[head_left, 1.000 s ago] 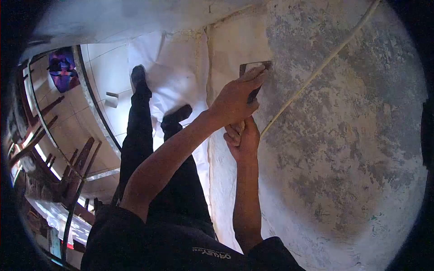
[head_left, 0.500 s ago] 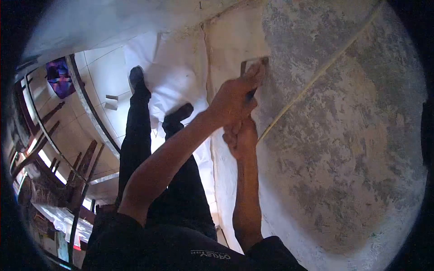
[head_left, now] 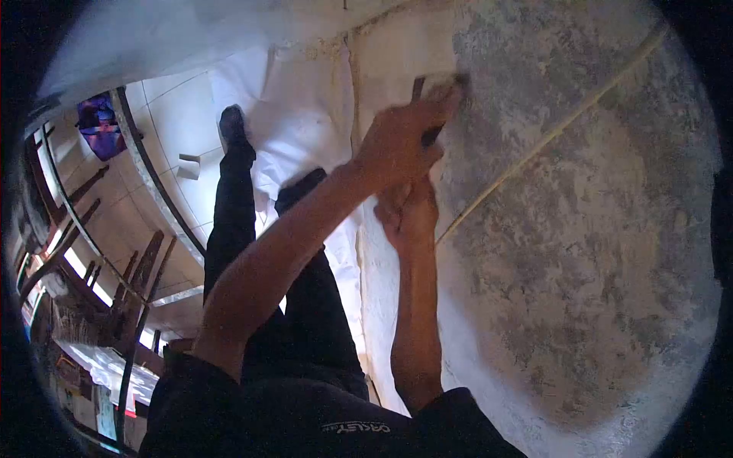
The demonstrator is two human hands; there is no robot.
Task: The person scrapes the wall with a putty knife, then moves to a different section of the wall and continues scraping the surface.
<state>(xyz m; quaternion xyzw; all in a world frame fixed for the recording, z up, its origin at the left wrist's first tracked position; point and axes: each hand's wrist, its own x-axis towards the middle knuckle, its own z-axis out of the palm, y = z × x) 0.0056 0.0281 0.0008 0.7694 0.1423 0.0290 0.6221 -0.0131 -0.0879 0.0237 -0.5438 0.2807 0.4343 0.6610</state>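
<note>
My left hand is closed around the dark handle of a flat-bladed scraper, held up against the wall. Its blade is partly hidden by my fingers and blurred. Just below, my right hand sits close to the left one with its fingers curled; what they hold, if anything, is hidden. Both hands are in front of the wall, whose surface is patchy grey and off-white. A thin pale yellowish cord runs diagonally across it, from near my right hand to the upper right.
White sheeting lies on the tiled floor along the wall, beneath my feet. A small greyish piece rests on the tiles. Leftward are a curved metal bar, a purple patterned bag and wooden furniture.
My left hand and the scraper have shifted slightly up and right along the wall. My right hand has moved only a little. The view has tilted slightly.
</note>
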